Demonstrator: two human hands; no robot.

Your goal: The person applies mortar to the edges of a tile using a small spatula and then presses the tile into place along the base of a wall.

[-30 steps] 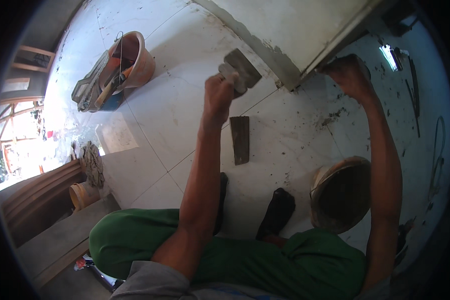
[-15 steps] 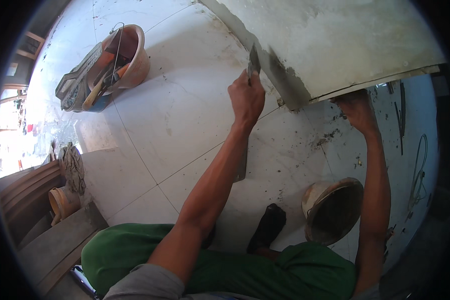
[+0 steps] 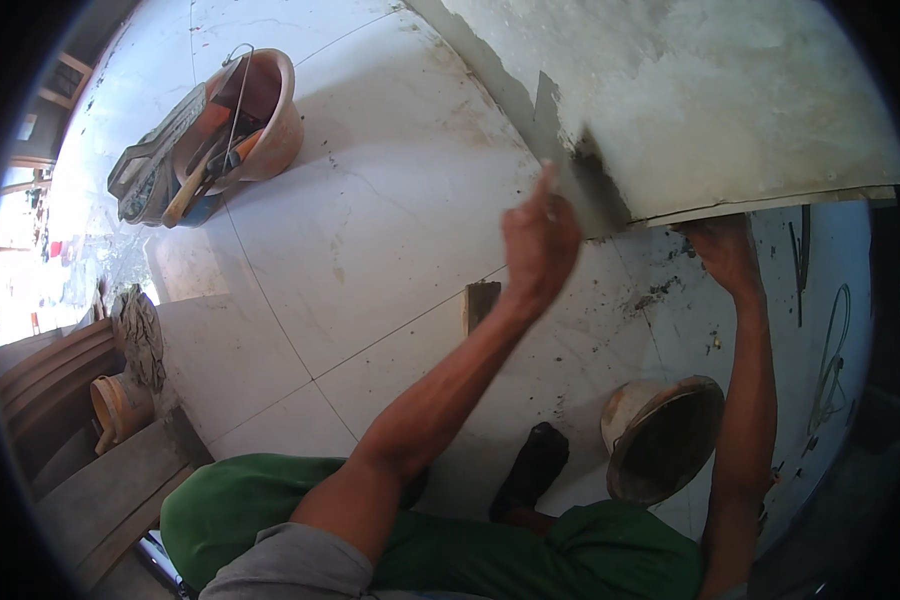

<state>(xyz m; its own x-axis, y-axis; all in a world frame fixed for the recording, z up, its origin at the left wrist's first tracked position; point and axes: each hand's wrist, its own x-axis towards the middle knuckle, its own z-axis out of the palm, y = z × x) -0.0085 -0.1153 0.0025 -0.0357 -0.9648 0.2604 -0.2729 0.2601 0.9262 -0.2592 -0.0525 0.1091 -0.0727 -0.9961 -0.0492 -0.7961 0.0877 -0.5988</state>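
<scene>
My left hand (image 3: 542, 250) is closed, its index finger stretched upward, beside the left edge of a big pale panel (image 3: 730, 100). The putty knife it grips is almost hidden, its blade hard to make out. Smooth grey filler (image 3: 530, 100) runs along that panel edge, with a dark patch or shadow (image 3: 598, 170) near the corner. My right hand (image 3: 722, 250) is at the panel's near edge; the fingers go in under it and are mostly hidden. Below my left hand, a short wooden block (image 3: 481, 305) lies on the tiles.
An orange bucket (image 3: 288, 130) holding tools stands far left, a grey float (image 3: 145, 170) against it. A dirty bucket (image 3: 620, 415) lies tipped beside my foot (image 3: 535, 465). Boards (image 3: 110, 490) and a small orange pail (image 3: 130, 400) are at lower left; looped wire (image 3: 835, 350) lies right.
My left hand has moved right and nearer to me, along the panel's edge, and the knife blade that stood out above it is no longer distinct. The whole view has shifted slightly.
</scene>
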